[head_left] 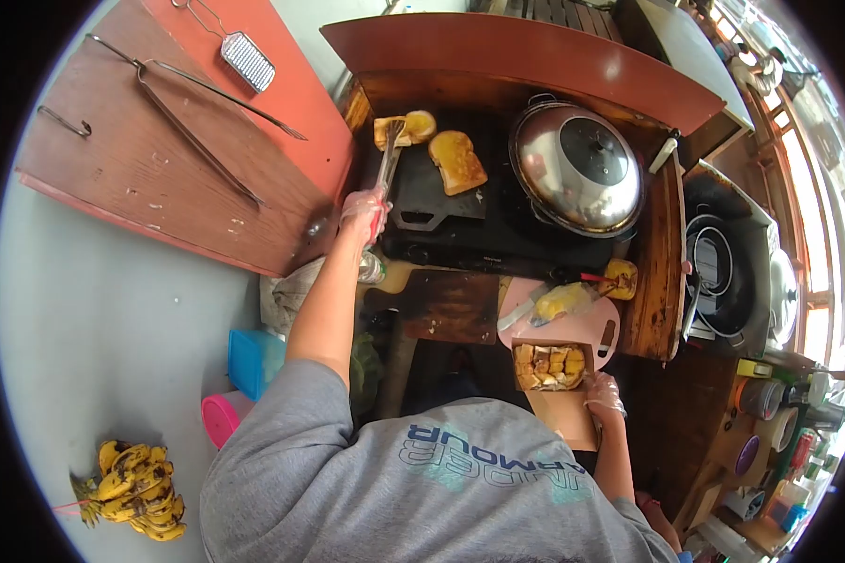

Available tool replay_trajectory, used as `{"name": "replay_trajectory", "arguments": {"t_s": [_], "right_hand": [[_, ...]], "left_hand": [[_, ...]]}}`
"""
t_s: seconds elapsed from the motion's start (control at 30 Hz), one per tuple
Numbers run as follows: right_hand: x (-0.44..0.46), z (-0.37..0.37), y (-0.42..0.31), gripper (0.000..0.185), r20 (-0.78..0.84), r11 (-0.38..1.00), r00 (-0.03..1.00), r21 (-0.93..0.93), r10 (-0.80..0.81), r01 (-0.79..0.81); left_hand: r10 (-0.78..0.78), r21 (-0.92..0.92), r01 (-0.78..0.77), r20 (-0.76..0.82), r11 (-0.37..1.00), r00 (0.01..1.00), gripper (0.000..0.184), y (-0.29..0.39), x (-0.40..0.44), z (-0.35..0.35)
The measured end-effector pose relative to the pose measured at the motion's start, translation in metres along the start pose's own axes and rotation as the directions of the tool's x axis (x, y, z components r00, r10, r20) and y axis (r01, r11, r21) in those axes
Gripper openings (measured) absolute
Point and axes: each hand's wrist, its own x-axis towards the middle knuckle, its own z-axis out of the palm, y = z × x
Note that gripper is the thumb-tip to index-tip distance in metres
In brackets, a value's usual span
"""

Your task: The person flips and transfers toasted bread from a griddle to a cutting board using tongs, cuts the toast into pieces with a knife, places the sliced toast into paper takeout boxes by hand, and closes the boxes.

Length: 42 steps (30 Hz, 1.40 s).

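Observation:
My left hand (364, 214), in a clear plastic glove, is closed on the red handle of a utensil (388, 169). The utensil's far end lies on a browned slice of bread (382, 134) at the back left of the black griddle (422, 192). Beside it are a round yellow piece (420, 126) and another toasted slice (457, 162). My right hand (605, 396), also gloved, grips the edge of an open cardboard box (563, 413) filled with browned cut pieces (549, 367).
A lidded pan (577, 167) covers the right burner. Behind the box are a pink cutting board (519, 324), a plastic bag of yellow food (563, 301) and a yellow container (621, 279). Tongs (192, 127) hang at left. Bananas (136, 488) are lower left.

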Motion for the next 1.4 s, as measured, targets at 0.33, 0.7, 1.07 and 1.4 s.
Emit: {"name": "replay_trajectory", "arguments": {"t_s": [0.33, 0.7, 1.07, 1.4], "right_hand": [[0.026, -0.04, -0.02, 0.027, -0.001, 0.992, 0.998, 0.115, -0.057, 0.057], [0.032, -0.051, 0.025, 0.02, 0.097, 0.912, 0.914, -0.089, -0.393, 0.401], [0.016, -0.066, 0.038, 0.024, 0.123, 0.96, 0.952, 0.056, -0.28, 0.275], [-0.011, -0.055, 0.034, 0.024, 0.084, 0.978, 0.974, 0.01, -0.21, 0.21]], "left_hand": [[-0.006, -0.025, 0.004, -0.099, 1.0, 0.995, 0.024, -0.057, -0.212, -0.048], [-0.235, 0.142, 0.274, -0.239, 0.951, 0.942, 0.025, -0.233, -0.324, 0.009], [-0.025, 0.371, 0.188, -0.402, 0.909, 0.915, 0.03, -0.156, -0.391, -0.013], [0.607, 0.971, -0.233, 0.153, 0.054, 0.779, 0.023, -0.034, -0.194, 0.091]]}}
